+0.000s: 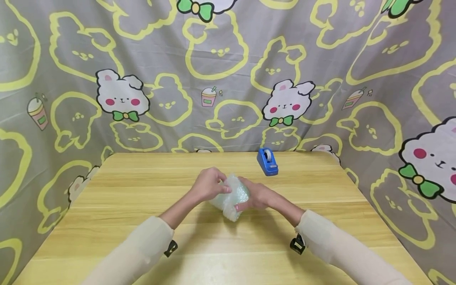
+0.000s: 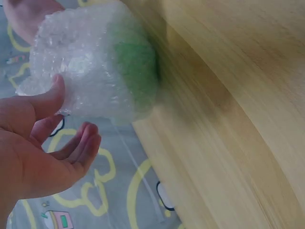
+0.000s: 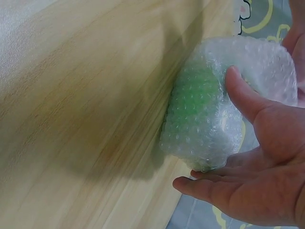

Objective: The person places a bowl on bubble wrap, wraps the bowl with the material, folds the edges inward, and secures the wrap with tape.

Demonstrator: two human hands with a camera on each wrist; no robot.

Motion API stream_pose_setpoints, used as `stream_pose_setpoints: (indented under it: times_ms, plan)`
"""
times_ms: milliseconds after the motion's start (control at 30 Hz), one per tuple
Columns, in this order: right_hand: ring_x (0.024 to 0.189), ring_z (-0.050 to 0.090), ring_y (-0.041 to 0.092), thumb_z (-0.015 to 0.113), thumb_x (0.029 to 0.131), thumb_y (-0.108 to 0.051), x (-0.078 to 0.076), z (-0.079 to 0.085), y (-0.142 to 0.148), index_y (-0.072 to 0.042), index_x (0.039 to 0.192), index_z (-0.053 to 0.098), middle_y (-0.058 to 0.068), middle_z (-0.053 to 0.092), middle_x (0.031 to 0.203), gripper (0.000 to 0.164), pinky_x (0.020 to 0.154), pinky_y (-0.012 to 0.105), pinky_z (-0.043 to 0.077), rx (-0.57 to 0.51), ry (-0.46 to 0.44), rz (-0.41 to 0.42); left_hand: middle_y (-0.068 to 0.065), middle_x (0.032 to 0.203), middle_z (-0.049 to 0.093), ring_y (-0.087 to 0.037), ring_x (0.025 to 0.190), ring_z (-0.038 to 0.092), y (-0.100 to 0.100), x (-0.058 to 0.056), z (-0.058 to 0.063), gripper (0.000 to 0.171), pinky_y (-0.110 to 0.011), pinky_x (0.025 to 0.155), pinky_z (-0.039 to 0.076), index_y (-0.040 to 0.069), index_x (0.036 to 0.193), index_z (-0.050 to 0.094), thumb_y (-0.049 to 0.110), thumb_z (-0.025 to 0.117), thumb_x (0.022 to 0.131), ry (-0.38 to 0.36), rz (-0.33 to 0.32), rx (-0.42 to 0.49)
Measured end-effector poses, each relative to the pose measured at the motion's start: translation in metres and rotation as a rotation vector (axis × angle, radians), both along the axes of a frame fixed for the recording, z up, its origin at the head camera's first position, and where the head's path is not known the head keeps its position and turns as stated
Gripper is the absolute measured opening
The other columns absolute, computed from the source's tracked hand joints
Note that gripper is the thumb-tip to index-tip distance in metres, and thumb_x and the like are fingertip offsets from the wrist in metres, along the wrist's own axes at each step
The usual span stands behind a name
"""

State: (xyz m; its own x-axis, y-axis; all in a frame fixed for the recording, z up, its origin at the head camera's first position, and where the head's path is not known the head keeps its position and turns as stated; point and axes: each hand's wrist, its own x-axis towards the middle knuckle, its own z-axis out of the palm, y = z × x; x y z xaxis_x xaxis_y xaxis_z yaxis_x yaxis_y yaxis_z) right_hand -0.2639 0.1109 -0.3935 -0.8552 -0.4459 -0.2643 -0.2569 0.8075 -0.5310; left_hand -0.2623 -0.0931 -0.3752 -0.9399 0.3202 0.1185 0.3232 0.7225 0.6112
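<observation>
A bundle of bubble wrap [image 1: 233,196] is between both hands above the middle of the table. Something green [image 3: 193,93] shows through the clear layers; its kind cannot be made out. My left hand [image 1: 209,184] pinches the wrap at its left side with thumb and forefinger, the other fingers loosely bent off it, as the left wrist view shows. On the opposite side, my right hand [image 1: 258,194] grips the bundle [image 3: 214,129], thumb across the front and fingers beneath.
A blue tape dispenser [image 1: 268,162] with a roll in it stands near the table's back edge, right of the hands. The wooden table [image 1: 142,174] meets a grey patterned curtain [image 1: 228,59] at the back and sides.
</observation>
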Motion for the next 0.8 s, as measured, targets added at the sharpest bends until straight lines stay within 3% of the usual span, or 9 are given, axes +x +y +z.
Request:
stream_pose_setpoints:
  times_ms: [167, 333, 433, 633, 800]
  plan:
    - [0.118, 0.061, 0.033, 0.086, 0.081, -0.039, -0.002, -0.001, 0.001, -0.014, 0.161, 0.026, 0.018, 0.062, 0.134, 0.103, 0.095, 0.048, 0.053, 0.008, -0.003, 0.001, -0.001, 0.094, 0.076, -0.018, 0.081, 0.060, 0.006, -0.012, -0.008, 0.018, -0.027, 0.067, 0.045, 0.012, 0.071, 0.073, 0.018, 0.088, 0.078, 0.011, 0.001, 0.009]
    - [0.119, 0.061, 0.033, 0.087, 0.080, -0.035, -0.003, -0.002, 0.000, -0.015, 0.160, 0.029, 0.019, 0.062, 0.135, 0.101, 0.095, 0.047, 0.053, 0.012, 0.003, -0.008, -0.002, 0.094, 0.074, -0.017, 0.085, 0.058, 0.009, -0.022, -0.020, 0.017, -0.027, 0.067, 0.046, 0.012, 0.074, 0.072, 0.017, 0.087, 0.081, -0.071, 0.005, 0.027]
    - [0.117, 0.062, 0.033, 0.088, 0.080, -0.031, -0.002, -0.002, 0.000, -0.014, 0.159, 0.029, 0.018, 0.063, 0.132, 0.100, 0.093, 0.046, 0.054, 0.008, 0.008, -0.008, -0.003, 0.090, 0.072, -0.016, 0.079, 0.055, 0.008, -0.026, -0.028, 0.017, -0.024, 0.063, 0.044, 0.012, 0.074, 0.071, 0.017, 0.085, 0.083, -0.115, -0.002, 0.042]
    - [0.115, 0.063, 0.034, 0.089, 0.079, -0.025, -0.002, -0.005, 0.001, -0.014, 0.159, 0.030, 0.018, 0.064, 0.129, 0.100, 0.091, 0.046, 0.055, -0.005, 0.033, 0.007, -0.001, 0.082, 0.069, -0.013, 0.070, 0.051, 0.007, -0.030, -0.042, 0.020, -0.022, 0.058, 0.044, 0.011, 0.071, 0.070, 0.018, 0.085, 0.083, -0.135, 0.021, 0.100]
    - [0.114, 0.063, 0.034, 0.089, 0.078, -0.025, -0.001, -0.007, 0.001, -0.012, 0.160, 0.028, 0.019, 0.064, 0.130, 0.103, 0.090, 0.045, 0.055, -0.022, 0.044, -0.003, -0.002, 0.075, 0.069, -0.012, 0.069, 0.051, 0.009, -0.028, -0.048, 0.020, -0.022, 0.056, 0.045, 0.008, 0.071, 0.072, 0.018, 0.086, 0.082, -0.108, 0.062, 0.148]
